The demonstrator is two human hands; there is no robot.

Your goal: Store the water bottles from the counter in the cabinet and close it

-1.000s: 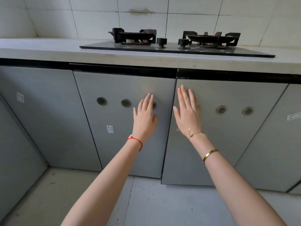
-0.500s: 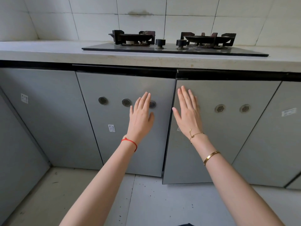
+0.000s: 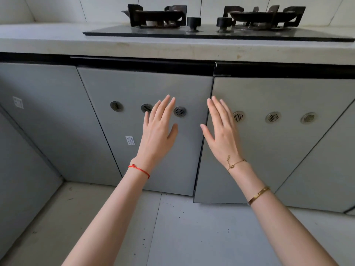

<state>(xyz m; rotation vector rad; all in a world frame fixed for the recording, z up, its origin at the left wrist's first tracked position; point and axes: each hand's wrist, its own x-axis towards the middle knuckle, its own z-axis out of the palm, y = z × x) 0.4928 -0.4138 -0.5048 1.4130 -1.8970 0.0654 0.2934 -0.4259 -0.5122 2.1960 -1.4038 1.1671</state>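
Two grey cabinet doors with round vent holes stand under the counter. My left hand (image 3: 159,129) is spread flat in front of the left door (image 3: 119,127), fingers apart, holding nothing. My right hand (image 3: 221,131) is spread the same way at the inner edge of the right door (image 3: 284,150). The right door's inner edge stands slightly proud of the left door. No water bottles are in view on the counter (image 3: 57,43).
A black two-burner gas hob (image 3: 211,29) sits on the pale counter against a tiled wall. More grey cabinet fronts run left (image 3: 38,121) and right (image 3: 330,169). Grey floor tiles (image 3: 182,233) lie below.
The view has moved closer to the cabinet. Both hands stay flat at the doors' meeting edge; the left hand has shifted a little left, uncovering a vent hole.
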